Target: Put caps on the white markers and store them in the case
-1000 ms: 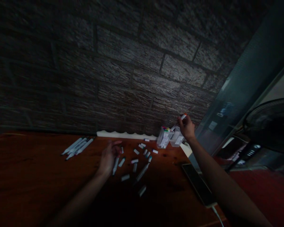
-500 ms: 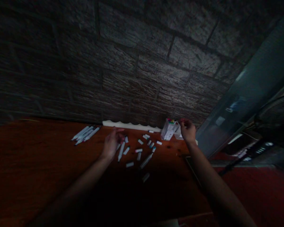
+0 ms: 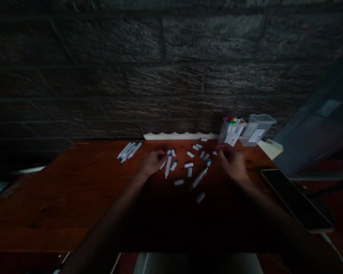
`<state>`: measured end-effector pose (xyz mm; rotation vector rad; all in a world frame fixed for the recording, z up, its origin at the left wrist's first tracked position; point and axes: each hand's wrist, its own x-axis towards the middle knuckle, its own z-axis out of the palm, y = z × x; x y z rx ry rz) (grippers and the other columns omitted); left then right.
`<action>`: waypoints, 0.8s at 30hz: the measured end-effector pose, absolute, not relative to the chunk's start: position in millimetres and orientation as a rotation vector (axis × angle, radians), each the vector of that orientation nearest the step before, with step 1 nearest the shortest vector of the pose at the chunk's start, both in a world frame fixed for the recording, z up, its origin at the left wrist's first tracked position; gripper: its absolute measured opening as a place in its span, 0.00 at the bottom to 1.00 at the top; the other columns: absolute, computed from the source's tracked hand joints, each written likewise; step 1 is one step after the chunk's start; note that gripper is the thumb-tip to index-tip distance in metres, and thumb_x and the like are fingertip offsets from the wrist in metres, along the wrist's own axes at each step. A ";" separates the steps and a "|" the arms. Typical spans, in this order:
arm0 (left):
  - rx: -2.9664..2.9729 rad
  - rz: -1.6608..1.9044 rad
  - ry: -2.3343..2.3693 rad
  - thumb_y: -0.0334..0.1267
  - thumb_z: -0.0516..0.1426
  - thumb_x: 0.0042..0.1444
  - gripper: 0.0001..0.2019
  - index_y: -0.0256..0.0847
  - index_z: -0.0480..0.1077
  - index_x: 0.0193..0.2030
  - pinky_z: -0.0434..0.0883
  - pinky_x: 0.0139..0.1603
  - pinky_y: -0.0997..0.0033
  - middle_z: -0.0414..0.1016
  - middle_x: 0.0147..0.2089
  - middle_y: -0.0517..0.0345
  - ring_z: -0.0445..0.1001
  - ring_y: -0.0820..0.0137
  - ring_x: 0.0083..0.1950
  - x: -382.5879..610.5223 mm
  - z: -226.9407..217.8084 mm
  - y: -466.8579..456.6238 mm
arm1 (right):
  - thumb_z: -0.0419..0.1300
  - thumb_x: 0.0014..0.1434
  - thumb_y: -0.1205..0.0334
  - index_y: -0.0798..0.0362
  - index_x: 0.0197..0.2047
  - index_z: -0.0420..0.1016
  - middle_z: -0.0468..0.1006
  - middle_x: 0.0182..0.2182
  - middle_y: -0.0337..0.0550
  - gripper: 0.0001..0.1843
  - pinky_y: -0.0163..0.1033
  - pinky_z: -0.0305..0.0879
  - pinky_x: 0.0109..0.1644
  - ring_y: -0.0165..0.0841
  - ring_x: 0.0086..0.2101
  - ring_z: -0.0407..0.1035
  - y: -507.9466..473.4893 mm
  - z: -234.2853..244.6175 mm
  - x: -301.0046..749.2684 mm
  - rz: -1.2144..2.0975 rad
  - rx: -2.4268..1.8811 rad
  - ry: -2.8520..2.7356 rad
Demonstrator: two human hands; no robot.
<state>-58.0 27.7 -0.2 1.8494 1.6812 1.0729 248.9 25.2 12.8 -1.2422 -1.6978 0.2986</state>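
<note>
First, slim white markers (image 3: 129,151) lie bunched on our wooden worktop (image 3: 74,194); next, our left hand (image 3: 152,162) bends beside a loose marker (image 3: 168,166), its grip too dim to tell. Past stubby scattered caps (image 3: 178,182), our right hand (image 3: 234,164) curls, equally unclear, near clear plastic boxes (image 3: 247,139) whose labels (image 3: 256,136) we cannot read.
</note>
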 end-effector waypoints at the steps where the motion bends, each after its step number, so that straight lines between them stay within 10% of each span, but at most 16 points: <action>1: 1.865 1.031 1.680 0.43 0.64 0.46 0.06 0.44 0.79 0.29 0.66 0.38 0.67 0.80 0.32 0.55 0.75 0.60 0.34 -56.9 0.2 26.9 | 0.54 0.62 0.51 0.54 0.39 0.77 0.80 0.30 0.45 0.17 0.38 0.65 0.32 0.35 0.28 0.72 25.3 12.1 247.6 0.312 -1.231 -1.719; 24: 0.869 1.364 0.850 0.28 0.60 0.49 0.09 0.38 0.72 0.39 0.77 0.39 0.72 0.80 0.36 0.55 0.79 0.70 0.34 -19.6 41.3 -2.0 | 0.62 0.55 0.58 0.46 0.37 0.80 0.81 0.36 0.41 0.07 0.43 0.68 0.38 0.36 0.32 0.73 31.7 -9.0 238.1 0.433 -1.200 -2.005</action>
